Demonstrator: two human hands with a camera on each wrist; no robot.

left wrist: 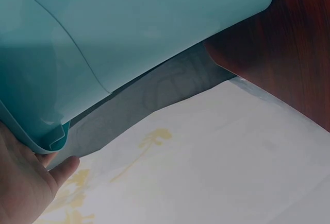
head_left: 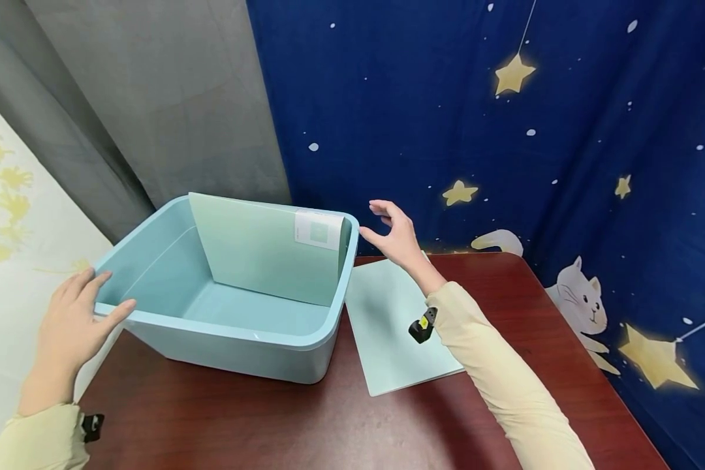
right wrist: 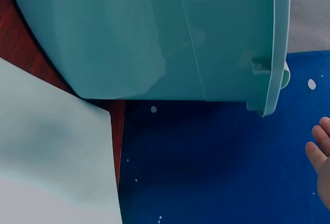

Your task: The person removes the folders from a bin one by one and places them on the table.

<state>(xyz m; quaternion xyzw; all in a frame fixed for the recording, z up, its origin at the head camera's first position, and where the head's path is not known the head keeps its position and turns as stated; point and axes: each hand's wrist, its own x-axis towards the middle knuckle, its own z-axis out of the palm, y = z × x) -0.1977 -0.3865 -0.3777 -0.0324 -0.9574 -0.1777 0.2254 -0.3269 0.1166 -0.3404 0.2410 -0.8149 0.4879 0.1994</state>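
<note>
A light blue plastic tub [head_left: 241, 352] stands on the table, at the left. Inside it, a flat pale green panel [head_left: 258, 241] with a white label leans against the back wall. My left hand [head_left: 73, 320] rests on the tub's front left corner, fingers laid over the rim and thumb spread; the left wrist view shows this hand [left wrist: 26, 183] at the rim, most fingers hidden. Beyond the back right corner, my right hand [head_left: 398, 238] hovers apart from the tub, fingers loosely bent and holding nothing. On the table, right of the tub, lies a pale blue-green flat panel [head_left: 388, 326], partly under my right arm.
The dark red wooden table [head_left: 258, 418] ends at a blue curtain [head_left: 399, 98] with stars and a cat. A grey curtain [head_left: 170, 98] hangs behind the tub. White patterned fabric [head_left: 17, 241] is on the left. Each sleeve carries a small black device [head_left: 423, 326].
</note>
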